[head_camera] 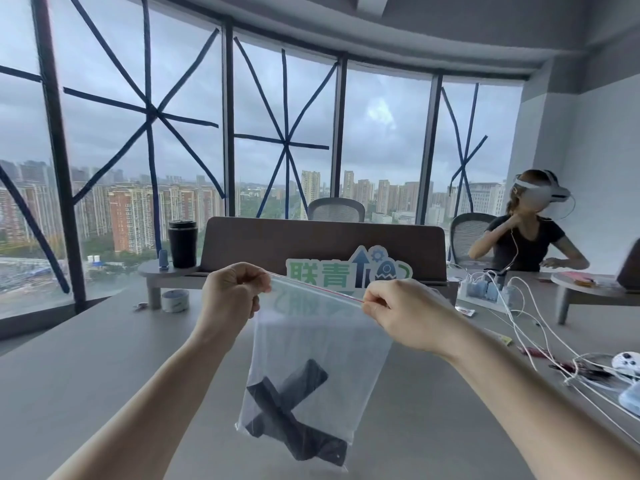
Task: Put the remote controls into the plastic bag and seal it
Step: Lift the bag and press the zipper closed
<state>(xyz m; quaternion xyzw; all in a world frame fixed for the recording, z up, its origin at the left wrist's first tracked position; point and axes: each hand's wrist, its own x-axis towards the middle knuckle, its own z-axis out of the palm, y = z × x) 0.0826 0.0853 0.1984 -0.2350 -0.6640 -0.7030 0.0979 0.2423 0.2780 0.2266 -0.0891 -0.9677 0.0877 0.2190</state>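
A clear plastic zip bag (318, 341) hangs upright above the grey table (104, 368). Two black remote controls (294, 410) lie crossed inside it at the bottom. My left hand (232, 292) pinches the left end of the bag's red-lined zip strip. My right hand (398, 310) pinches the strip at its right end. The strip is stretched taut between both hands.
A brown divider with a green-and-blue sign (349, 271) stands behind the bag. A black tumbler (183, 242) sits on a small shelf, tape roll (175, 300) below it. White cables (540, 327) and a white controller (625, 362) lie at right. A person wearing a headset (530, 233) sits far right.
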